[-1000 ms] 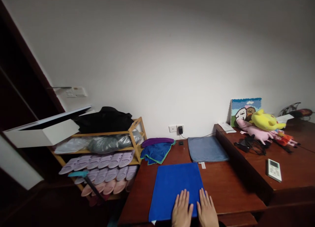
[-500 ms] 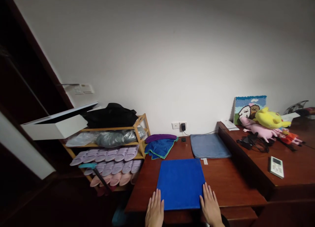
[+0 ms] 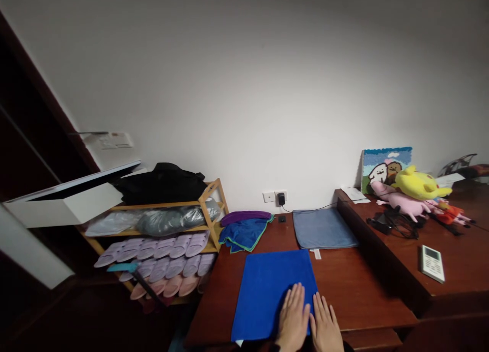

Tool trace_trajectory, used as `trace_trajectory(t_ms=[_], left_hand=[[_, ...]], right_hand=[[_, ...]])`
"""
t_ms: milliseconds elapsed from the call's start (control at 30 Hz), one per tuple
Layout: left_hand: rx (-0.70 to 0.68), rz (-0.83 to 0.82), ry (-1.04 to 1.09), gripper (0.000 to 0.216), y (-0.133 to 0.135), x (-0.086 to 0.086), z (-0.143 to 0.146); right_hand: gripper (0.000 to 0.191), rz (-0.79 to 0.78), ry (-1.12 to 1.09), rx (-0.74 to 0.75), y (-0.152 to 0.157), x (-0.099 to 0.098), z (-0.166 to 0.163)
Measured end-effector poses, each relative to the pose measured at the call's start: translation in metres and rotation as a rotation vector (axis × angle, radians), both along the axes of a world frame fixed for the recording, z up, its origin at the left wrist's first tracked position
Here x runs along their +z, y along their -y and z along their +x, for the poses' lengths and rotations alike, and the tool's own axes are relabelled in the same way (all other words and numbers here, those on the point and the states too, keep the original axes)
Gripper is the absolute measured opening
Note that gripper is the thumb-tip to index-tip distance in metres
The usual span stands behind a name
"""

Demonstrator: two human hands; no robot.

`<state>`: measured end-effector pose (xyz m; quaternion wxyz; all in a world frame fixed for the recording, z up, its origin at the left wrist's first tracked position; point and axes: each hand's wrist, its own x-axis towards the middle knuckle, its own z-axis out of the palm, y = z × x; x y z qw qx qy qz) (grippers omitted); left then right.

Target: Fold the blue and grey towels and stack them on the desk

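Note:
A bright blue cloth [image 3: 263, 286] lies spread flat on the brown wooden table [image 3: 359, 296], reaching down to its front edge. Fingers stretched out, my left hand [image 3: 293, 314] rests on the lower right part of the cloth. Close beside it, my right hand [image 3: 325, 321] lies open along the cloth's right edge, its fingertips pointing away from me. Neither hand grips anything. A small white corner, perhaps a label, shows at the cloth's lower left.
A crumpled blue cloth with green edging [image 3: 246, 233], a purple cloth [image 3: 244, 217] and a folded grey-blue cloth [image 3: 323, 228] lie at the back. Left stands a shoe rack [image 3: 212, 204] with slippers. Plush toys [image 3: 418, 184] and a white remote-like device [image 3: 433, 263] sit on the right desk.
My left hand has moved right, from the blue cloth's left edge onto its right part beside my right hand. The right hand stays at the right edge. The view has shifted slightly.

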<state>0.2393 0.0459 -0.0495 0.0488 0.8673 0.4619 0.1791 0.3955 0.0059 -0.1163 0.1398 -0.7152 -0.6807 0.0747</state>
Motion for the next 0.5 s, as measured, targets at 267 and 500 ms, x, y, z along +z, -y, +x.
trace_trajectory(t_ms=[267, 500], left_hand=[[0.006, -0.162, -0.081, 0.056, -0.009, -0.004, -0.016], [0.475, -0.062, -0.226, 0.058, -0.015, -0.026, -0.162]], right_hand=[[0.065, 0.017, -0.018, -0.019, -0.001, -0.005, 0.002], [0.067, 0.039, 0.01, -0.054, 0.008, 0.006, -0.004]])
